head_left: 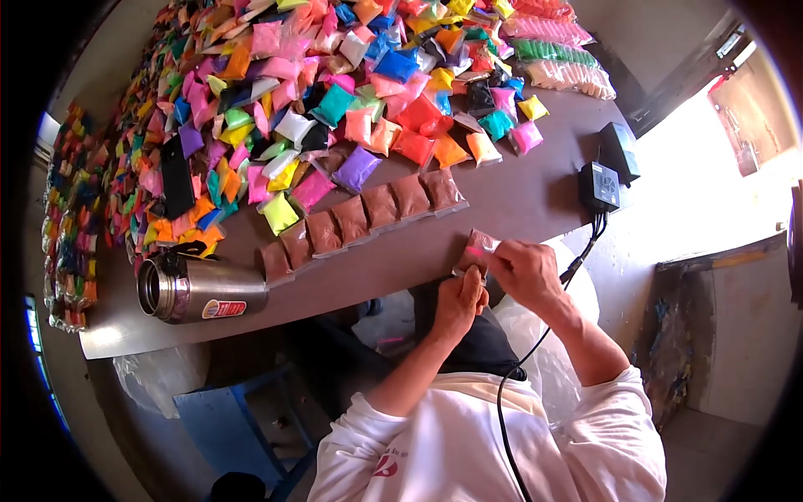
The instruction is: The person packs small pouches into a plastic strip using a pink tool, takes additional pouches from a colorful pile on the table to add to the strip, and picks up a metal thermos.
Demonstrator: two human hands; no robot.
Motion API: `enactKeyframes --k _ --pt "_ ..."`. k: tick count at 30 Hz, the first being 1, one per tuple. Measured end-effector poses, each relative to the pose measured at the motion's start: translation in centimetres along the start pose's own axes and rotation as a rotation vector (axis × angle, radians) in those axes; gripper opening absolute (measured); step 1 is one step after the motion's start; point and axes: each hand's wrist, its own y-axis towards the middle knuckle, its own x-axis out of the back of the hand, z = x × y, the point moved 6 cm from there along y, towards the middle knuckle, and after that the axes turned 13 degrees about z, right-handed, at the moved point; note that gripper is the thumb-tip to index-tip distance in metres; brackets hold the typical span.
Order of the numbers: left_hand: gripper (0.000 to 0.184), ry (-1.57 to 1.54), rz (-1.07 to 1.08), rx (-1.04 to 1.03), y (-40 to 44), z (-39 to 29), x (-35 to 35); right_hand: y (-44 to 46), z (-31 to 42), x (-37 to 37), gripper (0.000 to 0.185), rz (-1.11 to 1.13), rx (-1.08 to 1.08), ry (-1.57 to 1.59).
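A small clear packet of brown material (pixel 475 248) is between my two hands at the table's front edge. My left hand (pixel 462 303) is closed, its fingers pinched at the packet's lower end. Above and to the right, my right hand (pixel 527 272) has its fingers closed on the packet's right side. A row of several similar brown packets (pixel 381 206) lies on the table to the upper left of my hands, each overlapping its neighbour.
Behind the row, a large heap of colourful packets (pixel 335 105) covers the brown table (pixel 535 197). An open steel flask (pixel 201 289) lies at the left front. A black box with cables (pixel 600 187) sits at the right edge; one cable runs past my right arm.
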Motion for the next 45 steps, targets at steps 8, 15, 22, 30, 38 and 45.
enactKeyframes --k 8,15,22,30,38,45 --pt "0.054 0.015 0.029 -0.056 0.4 -0.9 -0.4 1.0 -2.2 -0.8 0.022 -0.066 -0.058 0.023" --pt "0.054 0.1 -0.063 0.022 -0.3 -0.8 0.0 0.7 -5.8 -0.3 0.014 -0.085 -0.365 0.103" --pt "0.048 -0.038 0.002 -0.013 0.0 -0.3 -0.2 -0.4 -1.7 -1.3 0.028 0.059 -0.287 0.189" --pt "0.047 -0.046 0.178 0.073 -0.5 1.4 0.0 1.2 -4.2 -0.7 0.026 0.076 -0.204 0.202" --pt "0.038 0.015 -0.149 0.416 -4.5 10.5 9.7 5.8 -6.4 2.1 0.022 0.071 -0.139 0.097" --pt "0.028 -0.153 -0.537 0.36 -9.8 16.1 17.9 9.9 -6.1 1.5 0.023 0.053 0.035 0.093"
